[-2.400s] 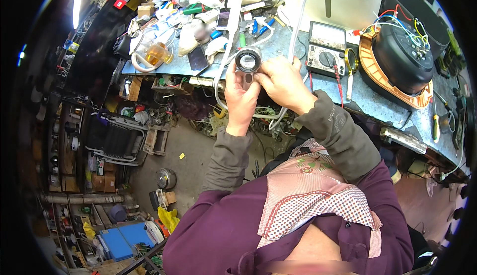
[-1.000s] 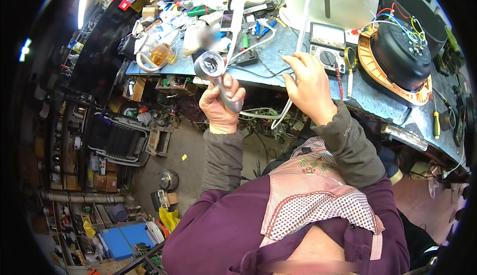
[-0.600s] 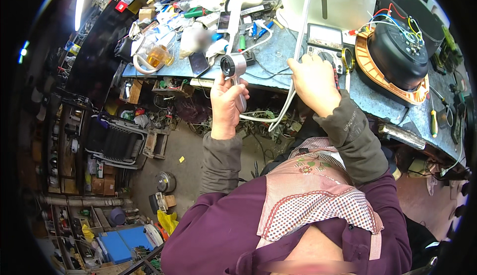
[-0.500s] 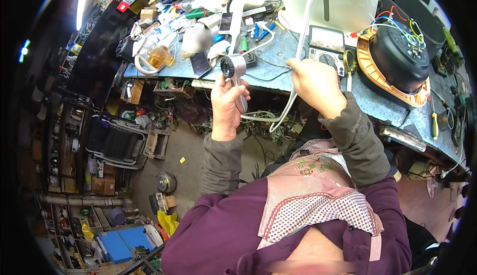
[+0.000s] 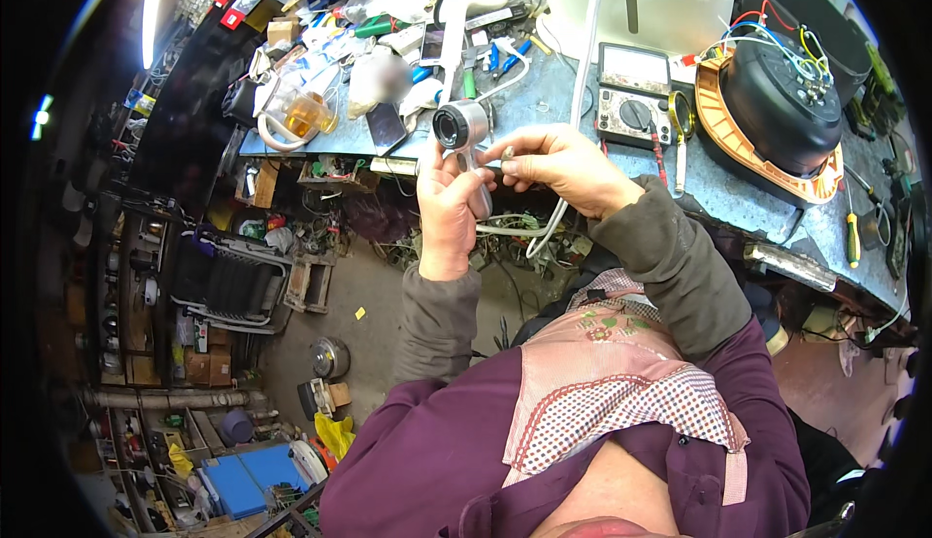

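Note:
My left hand is wrapped around the handle of a small silver-grey hair dryer with a dark round end. The dryer is held upright just off the bench's front edge, its head above my fingers. Close beside the handle, my right hand has thumb and forefinger pinched together on a tiny pale piece, too small to name. A white cable runs down from above, passes by my right hand and loops below the hands.
The blue-grey workbench carries a multimeter, a magnifying glass, and a black-and-orange appliance part with coloured wires. A white housing stands behind. Left lie a phone, a clear jug and clutter. A yellow-handled screwdriver lies right.
My right hand has moved left from beside the multimeter to the dryer's handle, now pinching a tiny piece. My left hand keeps its hold, and the dryer has hardly shifted.

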`<state>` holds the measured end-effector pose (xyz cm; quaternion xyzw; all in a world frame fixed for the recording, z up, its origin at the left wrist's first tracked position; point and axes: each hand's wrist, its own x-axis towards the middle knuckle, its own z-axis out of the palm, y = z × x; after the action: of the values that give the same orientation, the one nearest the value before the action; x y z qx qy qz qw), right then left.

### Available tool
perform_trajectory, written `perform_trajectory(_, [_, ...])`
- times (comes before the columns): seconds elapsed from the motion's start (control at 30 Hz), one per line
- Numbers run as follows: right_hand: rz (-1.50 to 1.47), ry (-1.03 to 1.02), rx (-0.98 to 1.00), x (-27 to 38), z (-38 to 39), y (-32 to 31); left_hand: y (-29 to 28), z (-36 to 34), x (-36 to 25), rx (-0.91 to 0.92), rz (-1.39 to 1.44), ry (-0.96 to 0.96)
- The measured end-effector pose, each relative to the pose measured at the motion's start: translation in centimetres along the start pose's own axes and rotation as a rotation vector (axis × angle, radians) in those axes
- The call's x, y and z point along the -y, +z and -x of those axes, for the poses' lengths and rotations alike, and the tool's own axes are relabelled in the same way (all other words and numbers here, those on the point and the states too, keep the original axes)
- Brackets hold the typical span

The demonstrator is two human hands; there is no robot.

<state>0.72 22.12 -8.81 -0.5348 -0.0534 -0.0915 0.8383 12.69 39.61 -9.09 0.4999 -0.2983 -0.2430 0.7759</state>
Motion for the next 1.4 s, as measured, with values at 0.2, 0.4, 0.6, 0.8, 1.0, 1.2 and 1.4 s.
perform_trajectory(0.2, [0.288,-0.046,-0.093,-0.7,-1.4,0.4,1.1,0.3,-0.6,-0.048,-0.071,0.096])
perform_trajectory(0.4, [0.568,-0.211,-0.248,-1.5,-1.5,0.6,1.0,0.5,-0.8,-0.031,-0.109,0.070])
perform_trajectory(0.6, [0.699,-0.229,-0.331,-1.6,-1.3,0.8,1.0,0.2,0.0,-0.002,-0.134,0.107])
perform_trajectory(0.8, [0.771,-0.213,-0.362,-1.7,-1.4,0.6,1.1,0.1,0.5,0.019,-0.167,0.131])
perform_trajectory(1.0, [0.731,-0.216,-0.379,-2.1,-1.2,0.7,1.6,0.4,0.4,-0.002,-0.145,0.106])
perform_trajectory(1.2, [0.716,-0.170,-0.387,-1.9,-0.9,0.6,1.4,0.1,0.9,0.010,-0.141,0.107])
perform_trajectory(1.4, [0.720,-0.189,-0.397,-2.0,-1.1,0.6,1.5,-0.2,0.9,0.026,-0.165,0.136])
